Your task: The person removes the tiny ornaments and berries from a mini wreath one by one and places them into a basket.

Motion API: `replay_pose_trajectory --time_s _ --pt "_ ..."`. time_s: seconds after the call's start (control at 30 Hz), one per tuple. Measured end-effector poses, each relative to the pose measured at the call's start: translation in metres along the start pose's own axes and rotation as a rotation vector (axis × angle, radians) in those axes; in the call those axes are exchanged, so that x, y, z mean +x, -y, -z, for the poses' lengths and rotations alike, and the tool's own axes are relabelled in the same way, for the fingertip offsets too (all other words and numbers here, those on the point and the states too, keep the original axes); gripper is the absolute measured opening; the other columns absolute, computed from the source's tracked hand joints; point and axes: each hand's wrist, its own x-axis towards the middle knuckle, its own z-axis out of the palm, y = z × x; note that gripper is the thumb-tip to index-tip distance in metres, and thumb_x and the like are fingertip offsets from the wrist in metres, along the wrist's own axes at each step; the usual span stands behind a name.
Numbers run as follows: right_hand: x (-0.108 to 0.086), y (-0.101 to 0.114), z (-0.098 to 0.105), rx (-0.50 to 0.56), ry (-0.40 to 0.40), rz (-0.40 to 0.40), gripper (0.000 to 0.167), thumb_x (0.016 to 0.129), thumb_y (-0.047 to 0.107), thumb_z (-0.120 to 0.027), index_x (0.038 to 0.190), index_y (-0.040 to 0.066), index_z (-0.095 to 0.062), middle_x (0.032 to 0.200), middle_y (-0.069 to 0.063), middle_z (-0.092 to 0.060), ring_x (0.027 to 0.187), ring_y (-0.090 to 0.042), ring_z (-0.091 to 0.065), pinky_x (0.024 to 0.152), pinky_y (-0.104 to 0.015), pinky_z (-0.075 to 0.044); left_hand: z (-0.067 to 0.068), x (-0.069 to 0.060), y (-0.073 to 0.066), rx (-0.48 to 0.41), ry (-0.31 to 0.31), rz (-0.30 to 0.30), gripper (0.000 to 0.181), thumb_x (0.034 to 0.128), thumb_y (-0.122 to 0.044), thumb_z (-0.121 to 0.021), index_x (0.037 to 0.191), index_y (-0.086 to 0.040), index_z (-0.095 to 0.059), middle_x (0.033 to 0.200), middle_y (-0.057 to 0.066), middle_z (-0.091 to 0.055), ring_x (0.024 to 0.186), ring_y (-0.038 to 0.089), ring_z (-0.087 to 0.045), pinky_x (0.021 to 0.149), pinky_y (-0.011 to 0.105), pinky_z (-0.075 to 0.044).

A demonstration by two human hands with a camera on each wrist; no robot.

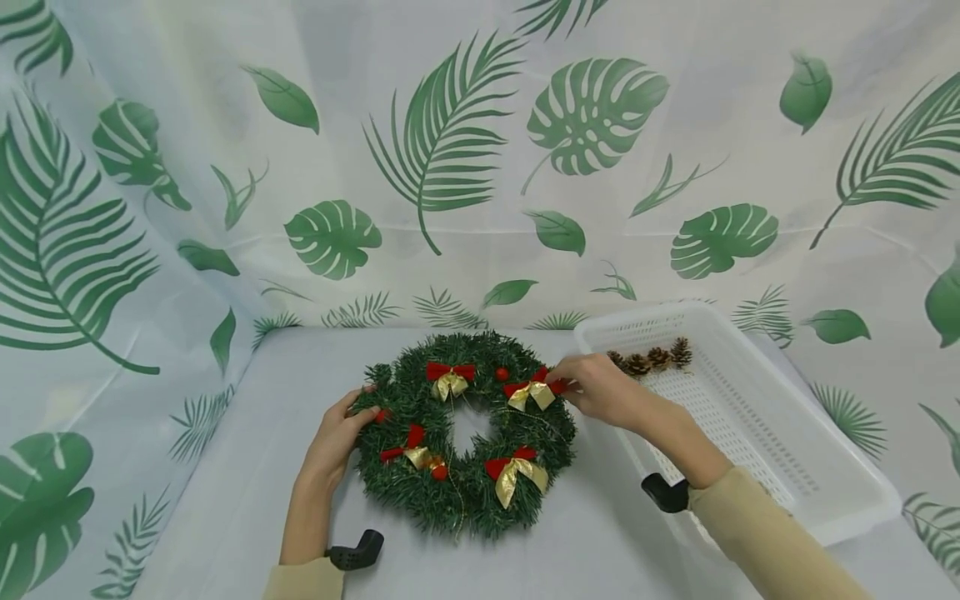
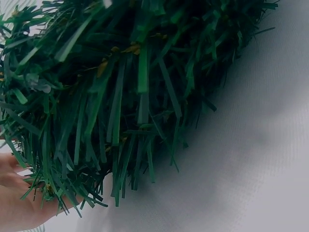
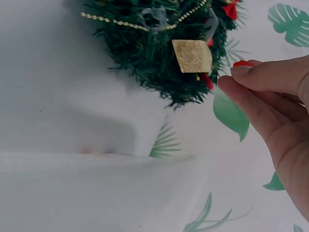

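Note:
A green tinsel wreath [image 1: 420, 500] lies on the white table, decorated with red-and-gold bows [image 1: 450, 382], small red balls [image 1: 502, 374] and a string of gold beads [image 3: 116, 21]. My left hand [image 1: 330, 442] grips the wreath's left edge, its thumb on top by a red ball; in the left wrist view, green strands partly cover this hand [image 2: 21, 195]. At the upper right, beside a bow [image 1: 534, 393], my right hand [image 1: 603, 390] pinches a small red ornament [image 3: 243, 63] between thumb and forefinger. The fingers mostly hide its shape.
A white perforated plastic basket [image 1: 795, 417] stands right of the wreath, under my right forearm. Several pine cones [image 1: 658, 358] sit in its far left corner. Behind the table hangs a white leaf-print cloth [image 1: 465, 275].

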Motion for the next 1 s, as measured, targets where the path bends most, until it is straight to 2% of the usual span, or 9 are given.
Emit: replay_pose_trajectory --time_s 0.27,0.47,0.8,1.0 --pt "-0.004 0.000 0.016 0.062 0.008 -0.087 0.025 0.083 -0.019 -0.071 0.106 -0.009 -0.075 0.104 -0.022 -0.076 0.087 -0.032 -0.077 0.073 -0.032 -0.063 0.000 0.001 0.002 -0.002 -0.006 0.007 0.069 0.1052 -0.019 -0.056 0.164 -0.004 -0.023 0.170 0.025 -0.007 0.156 0.047 -0.012 0.123 0.065 -0.022" --pt "-0.009 -0.006 0.024 0.091 -0.024 -0.108 0.026 0.083 -0.017 -0.072 0.106 -0.006 -0.076 0.102 -0.019 -0.076 0.089 -0.032 -0.077 0.074 -0.033 -0.063 0.000 0.002 0.001 -0.008 -0.005 0.002 0.070 0.1049 -0.018 -0.056 0.164 -0.002 -0.021 0.170 0.027 -0.008 0.155 0.048 -0.012 0.122 0.065 -0.022" --pt "-0.021 -0.022 0.035 0.033 -0.090 -0.129 0.020 0.084 -0.012 -0.075 0.101 -0.003 -0.078 0.097 -0.015 -0.078 0.085 -0.029 -0.076 0.073 -0.037 -0.063 0.001 0.000 0.002 -0.006 -0.001 0.008 0.067 0.1048 -0.016 -0.055 0.163 -0.004 -0.026 0.170 0.026 -0.010 0.155 0.048 -0.015 0.122 0.065 -0.023" --pt "-0.029 -0.031 0.040 0.033 -0.066 -0.209 0.023 0.085 -0.010 -0.074 0.107 -0.004 -0.077 0.099 -0.015 -0.078 0.087 -0.029 -0.076 0.074 -0.040 -0.063 0.000 0.000 0.000 -0.011 -0.004 0.003 0.066 0.1051 -0.017 -0.055 0.163 -0.004 -0.026 0.170 0.026 -0.008 0.155 0.047 -0.013 0.123 0.065 -0.021"
